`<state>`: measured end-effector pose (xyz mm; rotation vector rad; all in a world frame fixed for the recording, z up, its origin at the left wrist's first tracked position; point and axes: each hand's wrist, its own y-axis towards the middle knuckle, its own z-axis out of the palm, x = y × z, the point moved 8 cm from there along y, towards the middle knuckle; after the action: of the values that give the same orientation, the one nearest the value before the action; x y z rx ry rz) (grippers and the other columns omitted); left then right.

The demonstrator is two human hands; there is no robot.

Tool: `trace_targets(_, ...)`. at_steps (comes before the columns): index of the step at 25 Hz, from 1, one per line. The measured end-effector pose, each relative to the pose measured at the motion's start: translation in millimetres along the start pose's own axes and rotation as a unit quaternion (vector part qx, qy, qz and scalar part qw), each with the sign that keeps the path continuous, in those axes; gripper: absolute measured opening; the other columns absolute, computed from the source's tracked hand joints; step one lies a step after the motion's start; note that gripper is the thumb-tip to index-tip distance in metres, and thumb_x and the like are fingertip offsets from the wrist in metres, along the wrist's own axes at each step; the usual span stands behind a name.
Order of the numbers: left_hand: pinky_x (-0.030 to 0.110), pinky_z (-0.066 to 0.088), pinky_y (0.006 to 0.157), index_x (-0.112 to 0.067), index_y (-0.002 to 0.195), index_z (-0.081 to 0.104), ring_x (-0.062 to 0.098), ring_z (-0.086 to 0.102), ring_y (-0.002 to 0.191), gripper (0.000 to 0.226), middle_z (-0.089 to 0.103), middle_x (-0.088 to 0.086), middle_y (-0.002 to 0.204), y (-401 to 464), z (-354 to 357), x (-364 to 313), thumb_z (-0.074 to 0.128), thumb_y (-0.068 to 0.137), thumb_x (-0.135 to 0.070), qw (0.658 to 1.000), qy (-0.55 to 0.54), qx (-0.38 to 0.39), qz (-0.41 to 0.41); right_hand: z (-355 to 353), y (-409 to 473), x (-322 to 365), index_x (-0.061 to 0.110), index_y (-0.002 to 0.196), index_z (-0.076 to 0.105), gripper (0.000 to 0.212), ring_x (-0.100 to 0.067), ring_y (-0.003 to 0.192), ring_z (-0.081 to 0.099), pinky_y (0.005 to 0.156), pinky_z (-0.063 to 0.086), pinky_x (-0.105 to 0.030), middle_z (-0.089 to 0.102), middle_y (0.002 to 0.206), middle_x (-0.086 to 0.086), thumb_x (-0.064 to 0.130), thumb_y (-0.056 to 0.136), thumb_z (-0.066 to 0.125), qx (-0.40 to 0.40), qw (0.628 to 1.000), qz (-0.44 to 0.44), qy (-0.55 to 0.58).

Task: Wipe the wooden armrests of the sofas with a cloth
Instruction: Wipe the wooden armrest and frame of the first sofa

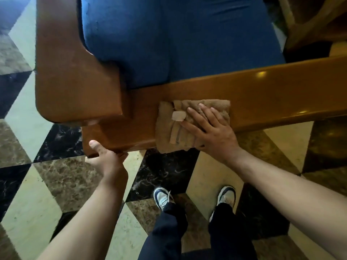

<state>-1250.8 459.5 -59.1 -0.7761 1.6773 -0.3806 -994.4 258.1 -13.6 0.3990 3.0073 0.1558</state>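
Flatly, right hand (212,132) presses tan cloth (180,126) on armrest (272,96).

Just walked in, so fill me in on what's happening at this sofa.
A person is wiping a wooden armrest. The right hand presses a folded brown cloth flat on it, fingers spread. The left hand grips the armrest's near end. The blue cushion lies just beyond.
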Motion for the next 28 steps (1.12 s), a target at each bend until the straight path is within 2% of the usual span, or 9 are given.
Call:
trace_targets(3, 0.035, 0.061, 0.065, -0.023, 0.132, 0.051, 0.025, 0.072, 0.100, 0.063, 0.066, 0.007, 0.132, -39.5, 42.0, 28.0, 0.028, 0.098, -0.070, 0.995, -0.060, 0.035, -0.073, 4.9, -26.4, -52.4, 0.032, 0.164, 0.025, 0.087, -0.040, 0.155, 0.028, 0.125, 0.026, -0.056, 0.029, 0.170, -0.010, 0.054, 0.089, 0.064, 0.018, 1.000, -0.005, 0.003)
trace_targets(5, 0.036, 0.057, 0.064, -0.021, 0.137, 0.050, 0.029, 0.070, 0.101, 0.069, 0.067, 0.009, 0.129, -68.4, 65.6, 44.9, 0.024, 0.098, -0.071, 0.995, -0.046, 0.035, -0.080, 8.1, -44.4, -84.5, 0.032, 0.164, 0.022, 0.091, -0.040, 0.155, 0.027, 0.125, 0.024, -0.056, 0.027, 0.170, -0.011, 0.056, 0.087, 0.064, 0.026, 1.000, -0.012, 0.010)
trace_targets(10, 0.040, 0.060, 0.070, -0.018, 0.122, 0.048, 0.030, 0.073, 0.079, 0.070, 0.072, 0.015, 0.093, -167.6, 133.5, 111.9, 0.029, 0.092, -0.077, 0.992, 0.039, 0.063, -0.103, 3.0, -85.3, -172.8, 0.032, 0.162, 0.024, 0.101, -0.040, 0.153, 0.032, 0.123, 0.030, -0.057, 0.031, 0.168, -0.010, 0.050, 0.080, 0.080, 0.045, 0.998, -0.019, 0.051)
trace_targets(16, 0.039, 0.057, 0.065, -0.021, 0.119, 0.042, 0.030, 0.072, 0.083, 0.067, 0.069, 0.013, 0.095, -287.4, 222.5, 181.8, 0.031, 0.089, -0.080, 0.989, 0.056, 0.038, -0.131, 2.3, -174.9, -336.6, 0.032, 0.161, 0.030, 0.093, -0.044, 0.152, 0.032, 0.124, 0.026, -0.061, 0.032, 0.168, -0.010, 0.057, 0.081, 0.070, 0.117, 0.991, -0.009, 0.061)
trace_targets(19, 0.039, 0.055, 0.064, -0.018, 0.116, 0.044, 0.030, 0.069, 0.079, 0.059, 0.067, 0.012, 0.091, -337.2, 253.4, 204.3, 0.031, 0.095, -0.071, 0.988, 0.075, 0.044, -0.130, 2.6, -209.6, -391.6, 0.033, 0.158, 0.040, 0.089, -0.052, 0.147, 0.036, 0.116, 0.034, -0.070, 0.036, 0.166, -0.013, 0.044, 0.080, 0.082, 0.144, 0.987, 0.005, 0.074)
trace_targets(21, 0.041, 0.056, 0.068, -0.015, 0.112, 0.049, 0.030, 0.068, 0.078, 0.056, 0.067, 0.012, 0.091, -370.9, 269.9, 219.8, 0.029, 0.098, -0.066, 0.982, 0.123, 0.060, -0.128, -1.6, -225.3, -409.8, 0.033, 0.154, 0.047, 0.084, -0.056, 0.137, 0.045, 0.095, 0.055, -0.067, 0.034, 0.166, -0.014, 0.023, 0.080, 0.086, 0.130, 0.983, 0.041, 0.124)
trace_targets(23, 0.040, 0.058, 0.065, -0.012, 0.103, 0.058, 0.027, 0.068, 0.073, 0.056, 0.068, 0.010, 0.086, -404.2, 284.1, 233.6, 0.030, 0.100, -0.060, 0.970, 0.191, 0.085, -0.125, -3.6, -243.2, -416.4, 0.032, 0.154, 0.047, 0.085, -0.052, 0.117, 0.057, 0.071, 0.063, -0.056, 0.030, 0.162, -0.015, -0.001, 0.082, 0.078, 0.135, 0.972, 0.086, 0.170)
trace_targets(26, 0.030, 0.048, 0.047, -0.009, 0.087, 0.066, 0.019, 0.058, 0.052, 0.044, 0.063, 0.005, 0.065, -448.5, 320.8, 237.6, 0.042, 0.100, -0.042, 0.949, 0.260, 0.159, -0.080, -5.8, -268.8, -432.8, 0.033, 0.157, 0.042, 0.083, -0.040, 0.114, 0.057, 0.078, 0.062, -0.052, 0.040, 0.160, -0.013, -0.009, 0.088, 0.063, 0.168, 0.943, 0.171, 0.230)
trace_targets(28, 0.032, 0.050, 0.052, -0.011, 0.080, 0.068, 0.019, 0.060, 0.054, 0.037, 0.065, 0.006, 0.066, -475.3, 353.1, 223.6, 0.047, 0.100, -0.032, 0.932, 0.292, 0.214, -0.008, -18.4, -270.9, -454.7, 0.032, 0.154, 0.046, 0.078, -0.036, 0.120, 0.056, 0.089, 0.060, -0.050, 0.044, 0.157, -0.007, -0.008, 0.088, 0.060, 0.156, 0.920, 0.243, 0.266)
